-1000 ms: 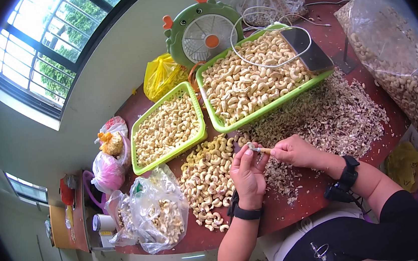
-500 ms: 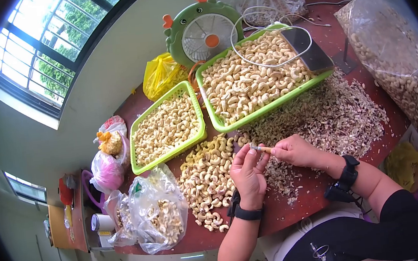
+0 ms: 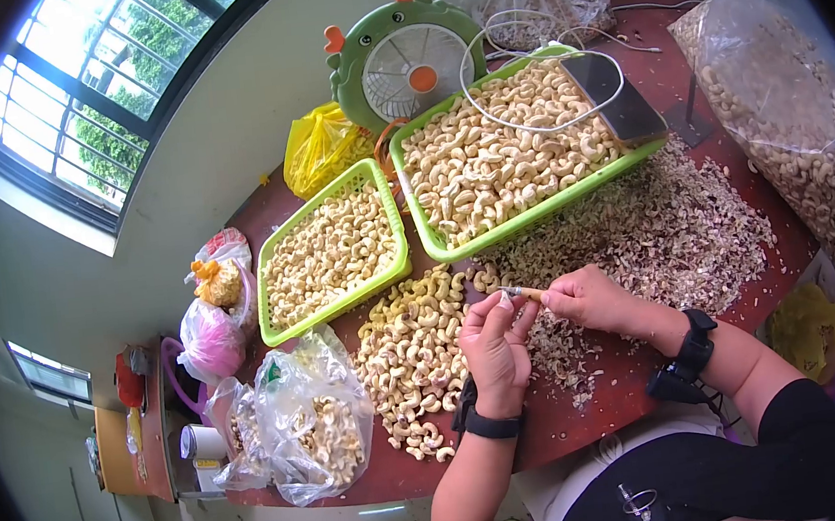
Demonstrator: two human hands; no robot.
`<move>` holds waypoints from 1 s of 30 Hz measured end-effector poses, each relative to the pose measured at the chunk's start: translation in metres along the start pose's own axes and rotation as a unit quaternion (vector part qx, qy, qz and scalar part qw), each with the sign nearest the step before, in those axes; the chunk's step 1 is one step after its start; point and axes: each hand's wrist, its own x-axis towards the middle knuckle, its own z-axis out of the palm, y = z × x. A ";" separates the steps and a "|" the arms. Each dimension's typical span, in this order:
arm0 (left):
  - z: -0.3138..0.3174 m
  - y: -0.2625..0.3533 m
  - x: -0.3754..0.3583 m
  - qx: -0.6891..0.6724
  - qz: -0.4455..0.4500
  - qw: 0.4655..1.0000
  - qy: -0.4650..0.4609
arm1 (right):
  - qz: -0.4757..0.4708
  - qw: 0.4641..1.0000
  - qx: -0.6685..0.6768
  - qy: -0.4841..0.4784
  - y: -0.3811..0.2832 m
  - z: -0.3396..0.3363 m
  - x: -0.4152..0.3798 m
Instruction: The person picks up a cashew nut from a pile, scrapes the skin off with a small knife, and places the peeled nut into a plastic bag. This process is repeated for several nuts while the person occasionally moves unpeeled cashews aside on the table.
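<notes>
My left hand [image 3: 494, 348], palm turned up, has its fingers closed around a small pale piece at the fingertips that looks like a cashew nut, mostly covered by the fingers. From the right, my right hand [image 3: 592, 302] grips a small knife [image 3: 525, 292] by its tan handle. The tip of that knife meets the left fingertips. Just left of the hands lies a loose heap of cashew nuts [image 3: 414, 346] on the dark red table [image 3: 595, 429]. Beneath and beyond my right hand spreads a pile of thin husk flakes [image 3: 676, 226].
Two green baskets of cashews, a large one [image 3: 535, 226] and a smaller one [image 3: 341, 304], stand behind the heap. A phone [image 3: 613, 96] with a white cable rests on the large basket. Around them are a frog-shaped fan [image 3: 359, 75], a clear bag [image 3: 313, 426] and a tall sack [image 3: 785, 115].
Both hands stay at almost the same spot, with the knife still at the left fingertips. Only a very slight shift of the whole view shows.
</notes>
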 end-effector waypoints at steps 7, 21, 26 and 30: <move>0.001 0.000 0.001 -0.023 -0.008 1.000 -0.009 | 0.010 1.000 0.022 0.006 0.005 -0.003 0.004; 0.003 0.004 0.000 -0.026 -0.015 0.999 -0.041 | 0.005 0.998 0.056 -0.031 -0.002 -0.003 -0.001; 0.000 0.001 0.001 -0.016 -0.009 0.999 -0.047 | 0.013 0.998 0.051 -0.027 -0.006 -0.004 -0.002; -0.002 0.001 0.002 -0.027 -0.003 0.999 -0.031 | 0.017 0.998 0.054 -0.030 -0.005 -0.004 -0.002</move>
